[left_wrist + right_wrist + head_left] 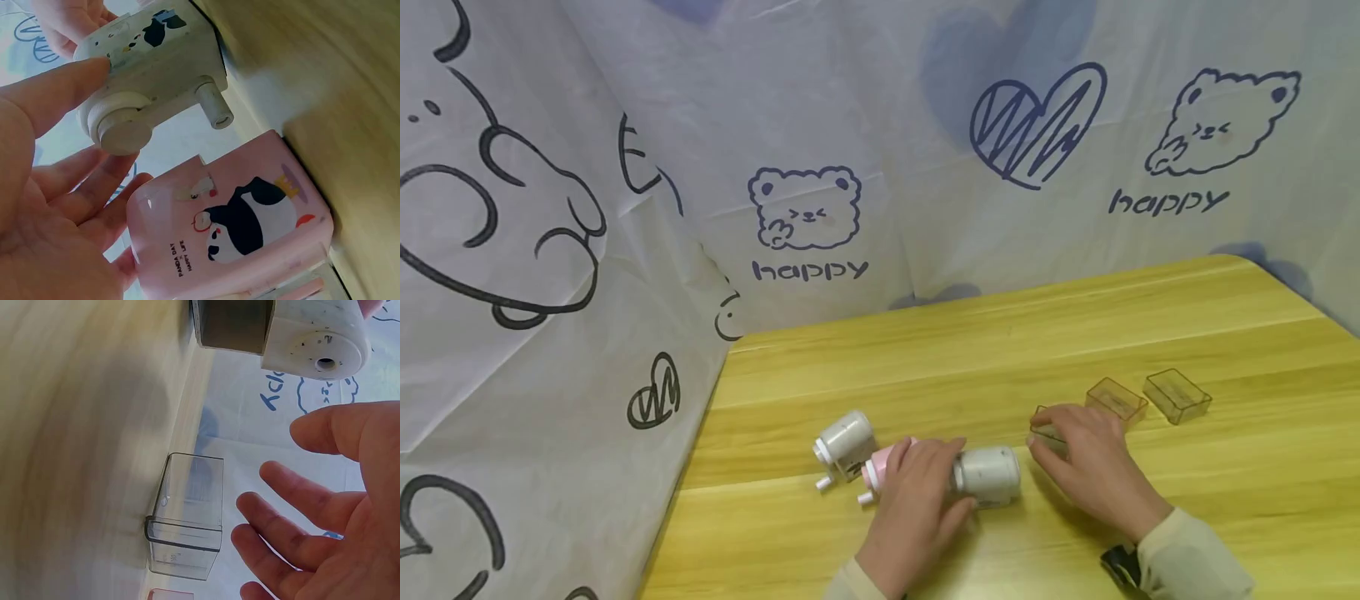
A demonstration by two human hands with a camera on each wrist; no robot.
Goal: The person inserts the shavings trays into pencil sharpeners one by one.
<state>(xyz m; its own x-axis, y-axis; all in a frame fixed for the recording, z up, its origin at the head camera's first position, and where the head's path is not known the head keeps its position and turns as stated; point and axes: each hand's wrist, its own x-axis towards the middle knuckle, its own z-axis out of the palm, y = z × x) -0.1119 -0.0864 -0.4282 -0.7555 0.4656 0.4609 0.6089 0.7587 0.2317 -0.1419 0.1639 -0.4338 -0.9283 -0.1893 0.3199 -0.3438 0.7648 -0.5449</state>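
A white pencil sharpener (989, 475) with panda prints and a crank stands in front of me. My left hand (917, 492) holds its crank end, thumb on one side and fingers on the other. Beneath that hand, partly hidden, stands a pink pencil sharpener (231, 219) printed with a panda. Another white pencil sharpener (847, 437) is to its left. My right hand (1093, 458) reaches over a clear drawer (187, 512) on the table, its fingers spread and apart from each other, holding nothing. In the right wrist view, the held sharpener's pencil hole faces that hand.
Beyond the right hand lie an orange-tinted clear drawer (1116, 402) and a grey-edged clear drawer (1177, 396). All of this is on a yellow wood-grain table (970, 350). A printed white cloth (910, 208) hangs behind the table and along its left side.
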